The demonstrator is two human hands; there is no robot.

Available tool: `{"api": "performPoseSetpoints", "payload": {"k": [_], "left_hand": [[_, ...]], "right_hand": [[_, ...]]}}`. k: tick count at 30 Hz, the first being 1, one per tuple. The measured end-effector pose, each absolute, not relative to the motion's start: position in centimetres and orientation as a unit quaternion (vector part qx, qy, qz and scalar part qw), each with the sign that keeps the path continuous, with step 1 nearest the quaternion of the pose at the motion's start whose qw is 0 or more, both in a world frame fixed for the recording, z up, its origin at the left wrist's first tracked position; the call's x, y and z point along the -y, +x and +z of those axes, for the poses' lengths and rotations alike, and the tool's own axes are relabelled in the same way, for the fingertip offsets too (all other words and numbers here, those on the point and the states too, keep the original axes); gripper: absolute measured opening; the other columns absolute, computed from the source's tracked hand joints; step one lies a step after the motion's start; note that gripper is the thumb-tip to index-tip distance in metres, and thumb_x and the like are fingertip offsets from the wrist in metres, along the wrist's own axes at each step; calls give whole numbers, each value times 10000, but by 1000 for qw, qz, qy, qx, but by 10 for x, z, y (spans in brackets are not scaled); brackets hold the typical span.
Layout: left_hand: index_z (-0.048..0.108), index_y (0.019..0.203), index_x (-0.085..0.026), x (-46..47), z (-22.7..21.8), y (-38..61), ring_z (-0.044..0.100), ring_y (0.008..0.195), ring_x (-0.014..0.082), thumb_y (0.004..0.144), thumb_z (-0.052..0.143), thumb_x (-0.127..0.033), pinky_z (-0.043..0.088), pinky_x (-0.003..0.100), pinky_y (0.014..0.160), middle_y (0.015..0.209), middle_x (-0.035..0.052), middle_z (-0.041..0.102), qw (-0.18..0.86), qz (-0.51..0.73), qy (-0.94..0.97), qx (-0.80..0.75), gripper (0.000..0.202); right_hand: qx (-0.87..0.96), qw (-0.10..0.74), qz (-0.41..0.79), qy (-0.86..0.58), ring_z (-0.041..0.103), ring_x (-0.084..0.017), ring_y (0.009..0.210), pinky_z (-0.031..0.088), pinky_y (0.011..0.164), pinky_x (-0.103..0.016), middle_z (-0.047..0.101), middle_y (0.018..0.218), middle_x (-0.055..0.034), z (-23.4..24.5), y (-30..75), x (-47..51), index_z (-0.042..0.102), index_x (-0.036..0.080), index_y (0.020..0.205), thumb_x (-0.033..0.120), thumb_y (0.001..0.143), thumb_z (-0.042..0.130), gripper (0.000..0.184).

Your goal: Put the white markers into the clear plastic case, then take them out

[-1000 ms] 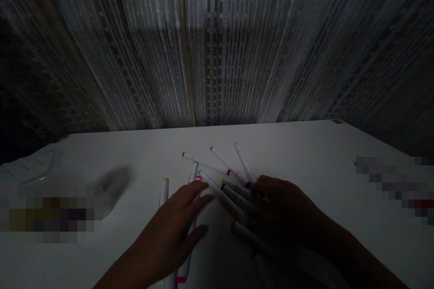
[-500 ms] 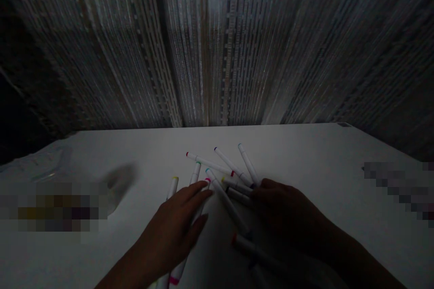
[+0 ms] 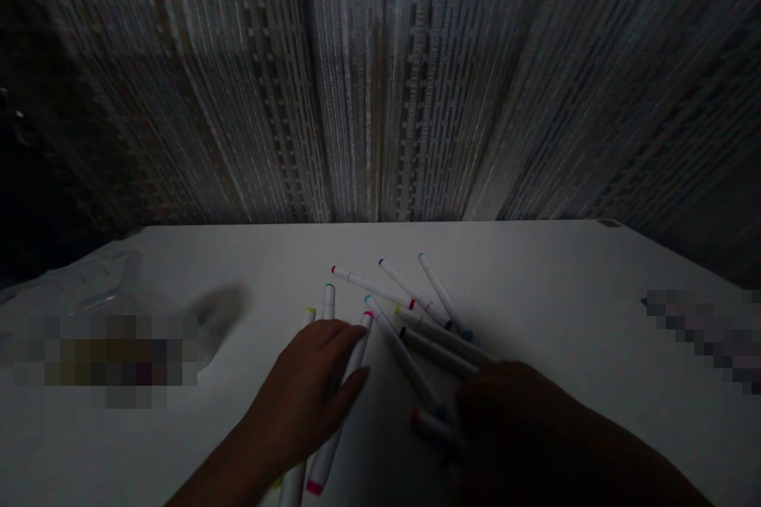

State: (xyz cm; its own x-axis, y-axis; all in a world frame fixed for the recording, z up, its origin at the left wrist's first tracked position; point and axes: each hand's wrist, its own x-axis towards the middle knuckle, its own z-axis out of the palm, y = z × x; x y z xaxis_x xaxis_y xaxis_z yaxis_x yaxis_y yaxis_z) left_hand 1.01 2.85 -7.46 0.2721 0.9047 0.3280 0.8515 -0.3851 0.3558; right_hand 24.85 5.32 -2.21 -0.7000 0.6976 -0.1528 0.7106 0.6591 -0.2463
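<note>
My left hand [image 3: 315, 400] lies over white markers on the left, thumb held away from the fingers. Its index fingertip touches a pink-ended marker [image 3: 324, 463] that runs beneath it. Under the same hand pass a green-tipped marker [image 3: 329, 301] and a yellow-tipped marker [image 3: 308, 318]. My right hand [image 3: 502, 404] is bent down in deep shadow, its fingertips hidden. Beside it are a yellow-tipped marker [image 3: 440, 330], a black-tipped marker [image 3: 437, 350] and a red-tipped marker [image 3: 434, 429]. Between the hands a light-blue-tipped marker [image 3: 398, 344] lies slanted.
Farther back on the white table [image 3: 505, 253] lie a red-tipped marker [image 3: 365, 284], a dark-blue-tipped marker [image 3: 407, 285] and another light-blue-tipped marker [image 3: 437, 285]. Clear plastic packaging [image 3: 89, 281] sits at left, partly blurred out. A pixelated object [image 3: 701, 337] is at right. A striped curtain [image 3: 369, 79] hangs behind.
My right hand has moved down and nearer, uncovering more of the yellow-tipped and black-tipped markers. Under my left hand, the green-tipped marker has shifted left, away from the pink-ended one.
</note>
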Motion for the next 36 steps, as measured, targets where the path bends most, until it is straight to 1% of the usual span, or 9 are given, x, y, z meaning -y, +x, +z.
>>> {"api": "performPoseSetpoints", "payload": {"k": [6,11,14,18,23,29,32,34,36], "left_hand": [[517,1080,-236,-29,-72,11,542,868,238,791,500,-263,449,410,764,960,45,605,43,227,788,-571,290],[529,1066,-201,-28,-68,11,543,852,235,806,479,-245,433,419,770,931,62,608,47,220,783,-579,268],[522,1073,-201,-27,-67,11,542,868,241,803,492,-242,427,425,777,949,63,602,48,221,783,-579,275],[515,1073,-194,-27,-66,11,535,857,240,798,493,-226,418,440,780,918,61,600,54,222,784,-577,278],[522,1065,-186,-27,-65,12,540,834,241,789,506,-232,418,449,771,878,61,606,55,213,783,-582,279],[542,1061,-185,-24,-62,16,548,783,236,793,496,-251,410,447,752,816,53,614,58,216,785,-578,279],[541,1074,-189,-24,-60,17,551,732,228,795,481,-245,411,431,712,764,36,614,69,216,783,-580,291],[549,1067,-199,-24,-60,17,552,702,223,793,471,-236,414,418,685,738,28,613,75,213,779,-585,287],[553,1062,-205,-24,-59,17,555,700,222,786,470,-229,416,413,680,736,26,617,81,210,776,-589,289]], "right_hand": [[-907,58,-104,404,524,-126,472,289,434,-233,618,565,-39,-25,241,-56,600,187,581,260,770,481,234],[-884,8,-68,462,560,-136,525,343,479,-235,634,630,-43,-29,231,-66,613,179,706,282,847,369,300],[-884,-1,-74,461,550,-127,524,346,478,-224,625,619,-34,-20,235,-62,610,179,684,303,805,448,237],[-915,61,-109,384,491,-106,426,295,409,-215,592,522,-18,-22,254,-50,588,187,529,353,662,585,213],[-925,88,-103,354,454,-88,367,297,409,-211,526,396,-1,-56,250,-35,555,184,461,230,709,519,255],[-919,21,-34,393,543,-125,437,303,389,-211,634,556,-37,-55,214,-38,601,179,603,175,702,484,153],[-914,-33,-57,400,576,-136,500,319,407,-210,662,644,-31,-50,212,-41,598,186,711,238,721,505,107],[-918,-16,-85,387,567,-138,480,288,387,-210,660,636,-26,-50,213,-41,581,184,727,283,685,561,109],[-927,25,-100,361,554,-141,456,247,368,-213,648,602,-22,-51,211,-38,568,179,746,258,638,604,138]]}}
